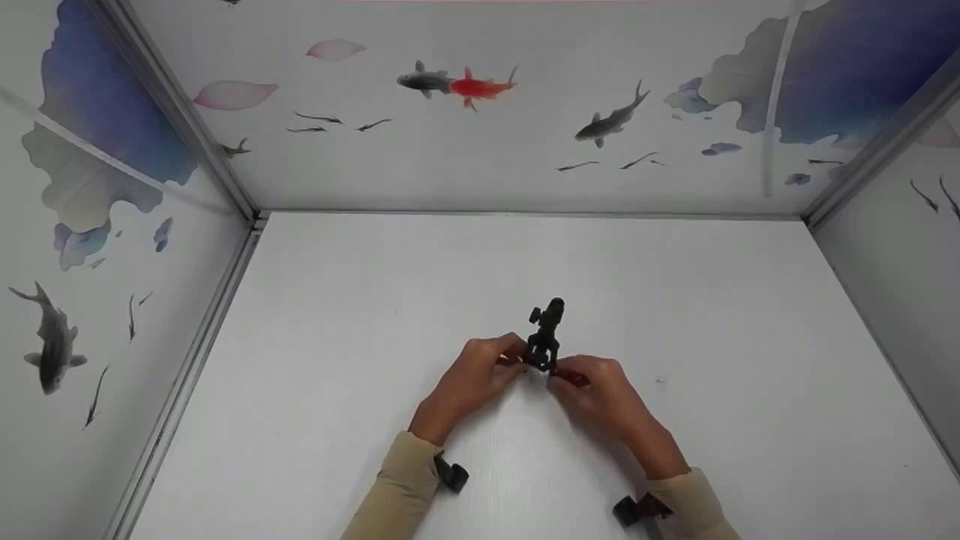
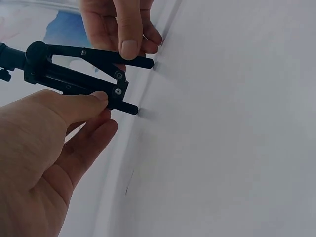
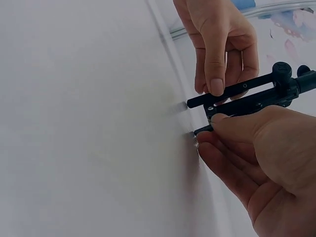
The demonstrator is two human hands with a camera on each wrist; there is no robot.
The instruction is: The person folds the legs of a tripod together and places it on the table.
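Note:
A small black tripod (image 1: 546, 337) stands upright on the white table, its leg tips at or just above the surface. A knob sticks out near its top. My left hand (image 1: 480, 375) pinches one leg between thumb and fingers. On the other side my right hand (image 1: 600, 390) pinches another leg. In the left wrist view, short hinged braces (image 2: 118, 84) join the tripod's legs, which are slightly spread. The right wrist view shows the left thumb (image 3: 216, 74) laid along its leg, while the right fingers curl beneath the nearer one.
The white tabletop (image 1: 337, 315) stretches around both hands. Panels printed with fish and petals (image 1: 480, 150) rise at the back and both sides, with metal rails (image 1: 187, 405) along the left edge. Each wrist wears a small black camera (image 1: 452, 476).

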